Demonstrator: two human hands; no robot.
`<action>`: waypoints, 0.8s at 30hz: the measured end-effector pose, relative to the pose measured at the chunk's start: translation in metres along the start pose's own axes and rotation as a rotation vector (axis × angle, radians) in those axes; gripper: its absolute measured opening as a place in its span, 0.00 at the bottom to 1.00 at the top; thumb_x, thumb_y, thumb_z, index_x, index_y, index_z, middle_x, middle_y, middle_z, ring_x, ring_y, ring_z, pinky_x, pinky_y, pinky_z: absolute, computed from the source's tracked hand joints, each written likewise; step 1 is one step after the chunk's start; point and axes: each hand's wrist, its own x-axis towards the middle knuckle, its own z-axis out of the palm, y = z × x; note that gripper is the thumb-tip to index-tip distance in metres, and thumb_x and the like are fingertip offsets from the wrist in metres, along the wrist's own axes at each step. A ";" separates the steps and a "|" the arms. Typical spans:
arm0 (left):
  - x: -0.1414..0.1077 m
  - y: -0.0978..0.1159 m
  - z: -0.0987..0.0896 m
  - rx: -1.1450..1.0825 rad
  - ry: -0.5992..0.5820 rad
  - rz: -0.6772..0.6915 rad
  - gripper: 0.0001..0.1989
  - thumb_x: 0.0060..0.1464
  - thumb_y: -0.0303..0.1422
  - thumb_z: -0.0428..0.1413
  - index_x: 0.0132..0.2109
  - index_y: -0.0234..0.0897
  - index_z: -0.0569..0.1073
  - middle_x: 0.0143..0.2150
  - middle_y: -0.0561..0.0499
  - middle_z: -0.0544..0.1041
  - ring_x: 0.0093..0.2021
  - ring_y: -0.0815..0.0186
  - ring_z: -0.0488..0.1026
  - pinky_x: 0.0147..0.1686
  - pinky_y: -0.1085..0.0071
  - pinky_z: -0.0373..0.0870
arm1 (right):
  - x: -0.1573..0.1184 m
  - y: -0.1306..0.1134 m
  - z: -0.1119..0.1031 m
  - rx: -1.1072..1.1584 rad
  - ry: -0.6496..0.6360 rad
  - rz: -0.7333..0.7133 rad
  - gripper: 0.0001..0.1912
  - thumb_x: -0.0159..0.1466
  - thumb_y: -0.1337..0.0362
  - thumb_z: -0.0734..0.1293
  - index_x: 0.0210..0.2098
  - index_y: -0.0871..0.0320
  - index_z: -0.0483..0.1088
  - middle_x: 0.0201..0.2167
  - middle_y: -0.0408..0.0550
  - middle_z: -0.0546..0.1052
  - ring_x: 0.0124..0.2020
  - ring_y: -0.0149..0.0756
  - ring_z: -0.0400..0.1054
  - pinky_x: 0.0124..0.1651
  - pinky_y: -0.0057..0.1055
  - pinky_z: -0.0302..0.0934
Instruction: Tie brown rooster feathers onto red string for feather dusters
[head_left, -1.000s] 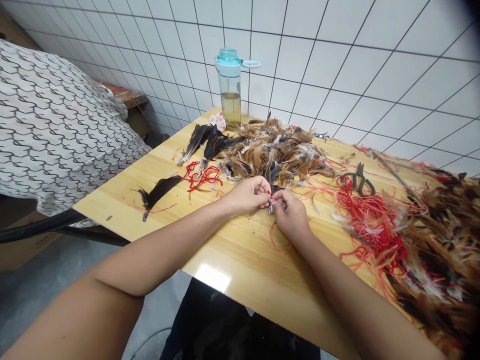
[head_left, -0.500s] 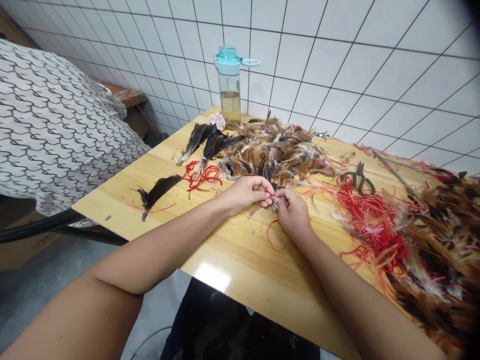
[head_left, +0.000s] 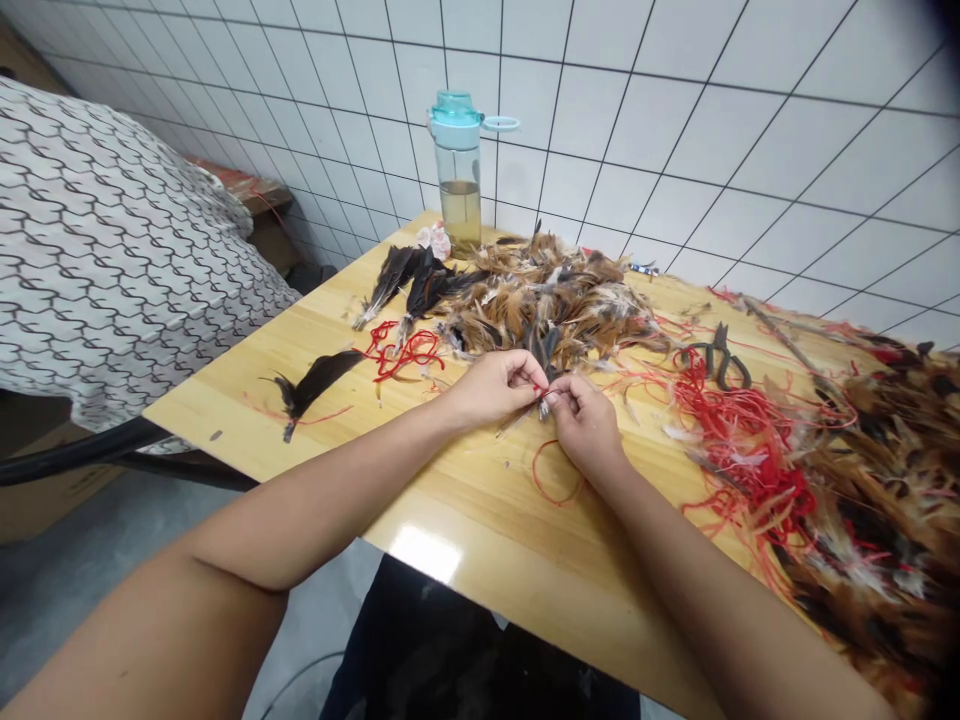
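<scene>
My left hand (head_left: 495, 390) is closed in a pinch on a red string, close to my right hand (head_left: 591, 418). The fingers of my right hand are pinched on the same string, whose loose length (head_left: 535, 472) curls on the table below. Between my fingertips is a small bundle of dark feathers (head_left: 547, 350), its pale quill ends pointing toward me. The string crosses the bundle near the quills; whether it is knotted I cannot tell. Just beyond my hands lies a large heap of brown feathers (head_left: 555, 295).
Red string (head_left: 409, 352) and dark feather bundles (head_left: 427, 285) lie left, with another black feather bundle (head_left: 322, 385) nearer me. Black-handled scissors (head_left: 720, 360), tangled red strings (head_left: 750, 450) and more brown feathers (head_left: 892, 480) are right. A water bottle (head_left: 459, 180) stands by the tiled wall.
My fingers have shifted slightly at the bundle, drawing the red string sideways between them. More of the bundle's dark feathers shows above my fingertips now.
</scene>
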 end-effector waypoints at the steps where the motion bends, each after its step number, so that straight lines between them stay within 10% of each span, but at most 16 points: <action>1: 0.000 0.000 0.000 0.052 0.014 0.044 0.04 0.47 0.21 0.57 0.32 0.31 0.72 0.24 0.56 0.71 0.24 0.77 0.65 0.25 0.80 0.60 | 0.000 0.000 0.001 0.017 -0.010 -0.006 0.04 0.59 0.64 0.61 0.30 0.56 0.67 0.27 0.46 0.70 0.30 0.35 0.64 0.34 0.31 0.58; 13: -0.003 -0.001 0.002 0.247 0.091 0.244 0.04 0.50 0.25 0.54 0.36 0.33 0.71 0.28 0.55 0.72 0.26 0.76 0.65 0.27 0.79 0.61 | 0.007 -0.002 -0.006 0.496 -0.015 0.260 0.13 0.57 0.55 0.66 0.36 0.58 0.70 0.22 0.39 0.68 0.21 0.27 0.56 0.25 0.26 0.53; 24: -0.005 -0.002 0.003 0.417 0.082 0.368 0.06 0.53 0.23 0.53 0.36 0.34 0.74 0.32 0.53 0.75 0.31 0.73 0.69 0.33 0.76 0.65 | 0.008 0.003 -0.004 0.273 -0.002 0.079 0.08 0.56 0.61 0.66 0.32 0.57 0.75 0.31 0.47 0.76 0.33 0.35 0.69 0.41 0.33 0.64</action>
